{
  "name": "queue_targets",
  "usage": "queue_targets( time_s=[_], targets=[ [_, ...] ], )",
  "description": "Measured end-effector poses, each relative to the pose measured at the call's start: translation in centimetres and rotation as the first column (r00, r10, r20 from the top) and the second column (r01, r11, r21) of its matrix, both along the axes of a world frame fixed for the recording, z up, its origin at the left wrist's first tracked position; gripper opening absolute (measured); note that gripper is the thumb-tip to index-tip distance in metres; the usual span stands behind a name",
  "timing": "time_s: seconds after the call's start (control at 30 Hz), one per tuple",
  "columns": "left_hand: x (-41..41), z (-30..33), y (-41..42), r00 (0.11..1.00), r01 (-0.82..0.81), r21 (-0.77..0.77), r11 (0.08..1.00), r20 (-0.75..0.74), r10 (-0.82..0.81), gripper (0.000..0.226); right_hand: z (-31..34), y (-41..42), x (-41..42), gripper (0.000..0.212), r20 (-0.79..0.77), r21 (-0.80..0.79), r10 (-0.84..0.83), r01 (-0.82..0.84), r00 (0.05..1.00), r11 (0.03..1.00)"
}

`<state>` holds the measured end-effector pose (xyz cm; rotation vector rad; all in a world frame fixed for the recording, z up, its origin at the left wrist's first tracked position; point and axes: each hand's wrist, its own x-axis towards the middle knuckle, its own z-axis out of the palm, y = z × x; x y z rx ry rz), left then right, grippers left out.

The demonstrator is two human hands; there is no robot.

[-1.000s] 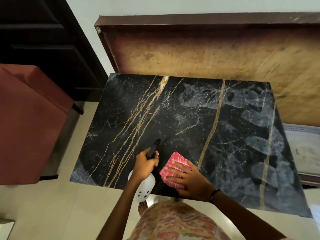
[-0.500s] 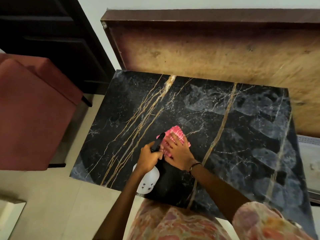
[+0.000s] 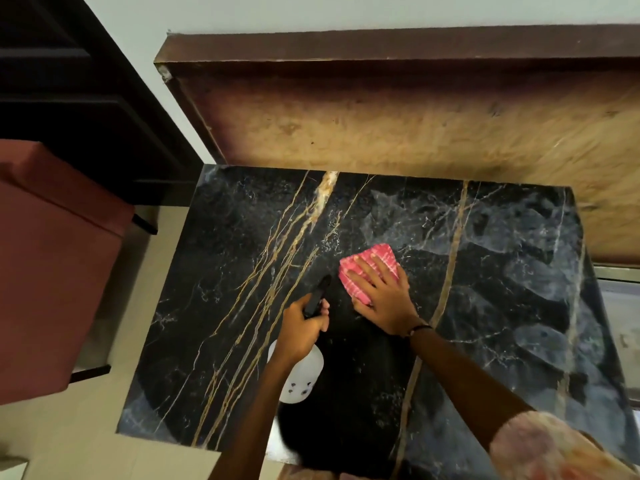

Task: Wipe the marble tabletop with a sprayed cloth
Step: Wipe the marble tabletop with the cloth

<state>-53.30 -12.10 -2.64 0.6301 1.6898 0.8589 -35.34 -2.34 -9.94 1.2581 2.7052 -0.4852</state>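
Observation:
The black marble tabletop with gold and white veins fills the middle of the view. A folded pink cloth lies flat on it near the centre. My right hand presses down on the cloth with fingers spread. My left hand grips a white spray bottle by its black trigger head, held just left of the cloth, nozzle pointing away from me.
A large brown wooden board leans against the wall behind the table. A red upholstered seat stands to the left, with a dark cabinet behind it. Pale floor tiles show at the lower left.
My right hand has slid the pink cloth from the near edge toward the centre of the tabletop. The left hand with the bottle moved forward with it.

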Motion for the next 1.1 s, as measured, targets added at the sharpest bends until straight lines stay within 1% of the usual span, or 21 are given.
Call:
queue_targets(
  time_s=[0.07, 0.1, 0.17, 0.23, 0.27, 0.3, 0.37, 0.47, 0.57, 0.63, 0.7, 0.77, 0.83, 0.9, 0.97, 1.03, 1.1],
  targets=[
    [-0.6, -0.1, 1.4, 1.0, 0.006, 0.008, 1.0, 0.009, -0.006, 0.03, -0.2, 0.3, -3.5, 0.062, -0.044, -0.015, -0.034, 0.034, 0.998, 0.999],
    [-0.9, -0.2, 2.0, 1.0, 0.009, 0.009, 1.0, 0.011, -0.009, 0.031, -0.3, 0.2, -4.9, 0.062, -0.059, -0.005, -0.006, 0.006, 0.998, 1.0],
    [-1.3, -0.2, 3.2, 1.0, 0.01, 0.011, 1.0, 0.011, -0.01, 0.034, -0.8, -0.5, -5.6, 0.06, -0.067, 0.037, 0.142, -0.14, 0.988, 0.989],
    [-1.7, -0.2, 4.5, 1.0, 0.011, 0.038, 0.999, 0.016, -0.012, 0.032, -1.7, -0.6, -3.9, 0.054, -0.029, 0.1, 0.319, -0.315, 0.947, 0.944],
    [-1.9, -0.2, 5.1, 1.0, 0.014, 0.056, 0.998, 0.024, -0.016, 0.031, -2.2, -0.2, -2.5, 0.054, -0.007, 0.135, 0.38, -0.375, 0.925, 0.917],
    [-2.2, -0.3, 5.8, 0.999, 0.013, 0.07, 0.997, 0.037, -0.015, 0.032, -2.6, 0.5, -1.0, 0.056, 0.008, 0.161, 0.406, -0.402, 0.914, 0.901],
    [-2.7, -0.5, 6.8, 0.998, 0.004, 0.069, 0.998, 0.058, -0.008, 0.033, -2.7, 2.3, 1.6, 0.06, 0.002, 0.187, 0.355, -0.35, 0.935, 0.918],
    [-3.5, -0.9, 8.4, 0.998, 0.026, 0.045, 0.999, 0.053, -0.029, 0.03, -2.0, 6.3, 2.0, 0.063, 0.029, 0.148, 0.167, -0.169, 0.986, 0.974],
    [-3.9, -0.9, 9.9, 0.998, 0.05, 0.048, 0.998, 0.045, -0.052, 0.029, -1.1, 9.6, -1.7, 0.065, 0.06, 0.085, -0.007, 0.002, 0.998, 0.996],
    [-4.2, -0.9, 10.8, 0.998, 0.054, 0.06, 0.997, 0.023, -0.056, 0.03, -1.0, 10.5, -5.1, 0.066, 0.034, 0.074, -0.067, 0.064, 0.997, 0.995],
    [-4.4, -0.9, 11.7, 0.998, 0.06, 0.07, 0.996, 0.007, -0.061, 0.03, -0.9, 10.4, -7.9, 0.064, -0.019, 0.066, -0.038, 0.039, 0.999, 0.997],
    [-4.6, -1.0, 12.5, 0.998, 0.069, 0.074, 0.995, -0.012, -0.068, 0.03, -1.1, 9.6, -9.0, 0.062, -0.057, 0.109, 0.075, -0.069, 0.996, 0.992],
    [-4.7, -1.0, 13.2, 0.997, 0.076, 0.076, 0.994, -0.026, -0.074, 0.031, -1.7, 8.7, -7.4, 0.061, -0.014, 0.156, 0.23, -0.225, 0.973, 0.962],
    [-4.8, -1.2, 14.0, 0.994, 0.104, 0.079, 0.992, -0.037, -0.101, 0.028, -2.6, 8.6, -4.1, 0.06, 0.0, 0.198, 0.314, -0.308, 0.949, 0.931],
    [-4.8, -1.3, 14.8, 0.99, 0.14, 0.08, 0.987, -0.025, -0.139, 0.024, -3.0, 9.5, -1.0, 0.063, 0.001, 0.195, 0.268, -0.264, 0.963, 0.945],
    [-4.9, -1.5, 15.4, 0.987, 0.159, 0.072, 0.985, -0.023, -0.158, 0.023, -2.8, 11.4, 0.3, 0.063, 0.003, 0.185, 0.152, -0.149, 0.988, 0.971],
    [-4.9, -1.6, 15.9, 0.987, 0.161, 0.073, 0.984, -0.025, -0.159, 0.024, -2.4, 13.5, -0.5, 0.063, -0.011, 0.162, 0.035, -0.032, 0.999, 0.986]
  ],
)
